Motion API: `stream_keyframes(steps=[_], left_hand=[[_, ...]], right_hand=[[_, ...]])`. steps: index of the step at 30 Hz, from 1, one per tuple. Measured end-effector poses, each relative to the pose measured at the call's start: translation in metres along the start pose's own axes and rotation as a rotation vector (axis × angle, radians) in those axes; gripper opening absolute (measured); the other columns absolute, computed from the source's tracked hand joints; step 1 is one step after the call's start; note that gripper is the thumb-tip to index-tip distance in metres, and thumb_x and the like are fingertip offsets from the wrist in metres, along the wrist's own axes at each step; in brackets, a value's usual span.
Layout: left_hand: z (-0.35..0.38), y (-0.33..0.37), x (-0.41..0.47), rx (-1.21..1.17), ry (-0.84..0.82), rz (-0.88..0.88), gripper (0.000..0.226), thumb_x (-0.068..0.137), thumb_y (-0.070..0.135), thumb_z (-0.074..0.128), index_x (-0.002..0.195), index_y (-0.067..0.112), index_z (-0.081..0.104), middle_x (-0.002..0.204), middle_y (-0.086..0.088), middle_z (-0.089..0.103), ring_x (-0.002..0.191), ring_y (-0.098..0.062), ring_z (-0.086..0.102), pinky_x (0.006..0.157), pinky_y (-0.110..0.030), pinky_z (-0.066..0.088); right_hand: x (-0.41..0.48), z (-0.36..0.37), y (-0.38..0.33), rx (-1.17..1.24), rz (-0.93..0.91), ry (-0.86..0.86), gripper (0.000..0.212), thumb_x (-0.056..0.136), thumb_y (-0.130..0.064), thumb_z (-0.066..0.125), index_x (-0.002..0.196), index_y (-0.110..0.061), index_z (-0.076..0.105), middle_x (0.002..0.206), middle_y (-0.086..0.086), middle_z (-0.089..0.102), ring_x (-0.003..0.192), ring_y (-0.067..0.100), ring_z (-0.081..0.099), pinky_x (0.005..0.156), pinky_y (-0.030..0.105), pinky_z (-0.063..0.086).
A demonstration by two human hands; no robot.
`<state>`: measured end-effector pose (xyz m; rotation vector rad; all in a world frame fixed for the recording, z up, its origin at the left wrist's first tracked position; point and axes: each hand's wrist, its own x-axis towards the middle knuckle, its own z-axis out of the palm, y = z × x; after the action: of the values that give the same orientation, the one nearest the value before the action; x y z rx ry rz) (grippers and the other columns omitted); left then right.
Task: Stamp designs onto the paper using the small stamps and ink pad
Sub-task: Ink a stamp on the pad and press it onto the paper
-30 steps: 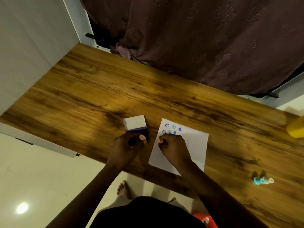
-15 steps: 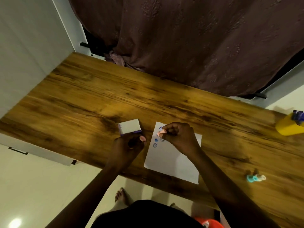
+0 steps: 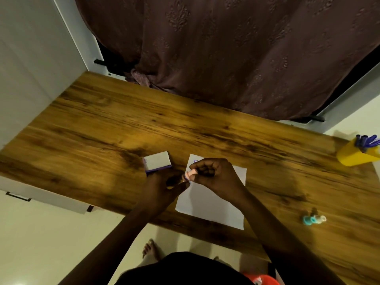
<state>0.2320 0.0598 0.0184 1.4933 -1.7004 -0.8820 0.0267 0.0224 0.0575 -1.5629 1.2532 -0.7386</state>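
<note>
A white sheet of paper lies near the table's front edge, with blue stamped marks at its top left, mostly hidden by my right hand. My right hand pinches a small pink stamp, tilted leftwards off the paper's left edge. My left hand holds the base of the ink pad, which shows as a dark patch under the fingers. The pad's white, purple-edged lid stands open just behind my left hand. The stamp's face hovers at the ink pad.
Two small stamps, one teal and one white, lie on the wooden table at the right front. A yellow holder with blue pens stands at the far right. A brown curtain hangs behind the table.
My right hand lifted the pink stamp off the upper left of the paper and carried it left to the ink pad. My left hand stayed on the pad.
</note>
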Motion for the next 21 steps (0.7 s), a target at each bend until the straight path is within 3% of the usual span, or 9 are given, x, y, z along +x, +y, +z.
stream_keyframes(steps=[8,13,21], left_hand=[[0.001,0.000,-0.002,-0.011,-0.005,0.013,0.031,0.084,0.028,0.083,0.114,0.021,0.076,0.107,0.007,0.079,0.097,-0.007,0.075,0.087,-0.031,0.063],[0.004,-0.004,-0.006,0.032,0.022,0.002,0.032,0.080,0.030,0.086,0.110,0.025,0.076,0.103,0.016,0.075,0.092,-0.002,0.073,0.082,-0.017,0.058],[0.001,-0.009,-0.005,0.073,0.034,0.008,0.032,0.079,0.037,0.086,0.108,0.031,0.075,0.096,0.024,0.071,0.080,0.015,0.065,0.074,-0.005,0.051]], right_hand=[[0.000,0.001,0.003,-0.054,0.002,-0.020,0.027,0.080,-0.029,0.087,0.106,-0.025,0.081,0.099,-0.013,0.080,0.094,0.002,0.074,0.082,0.019,0.060],[-0.001,0.003,0.003,-0.093,0.006,-0.028,0.026,0.080,-0.029,0.086,0.106,-0.025,0.081,0.100,-0.010,0.080,0.092,0.003,0.075,0.085,0.029,0.062],[0.002,0.007,0.001,-0.136,-0.029,-0.035,0.027,0.079,-0.038,0.084,0.104,-0.028,0.082,0.096,-0.015,0.080,0.089,0.000,0.074,0.081,0.023,0.062]])
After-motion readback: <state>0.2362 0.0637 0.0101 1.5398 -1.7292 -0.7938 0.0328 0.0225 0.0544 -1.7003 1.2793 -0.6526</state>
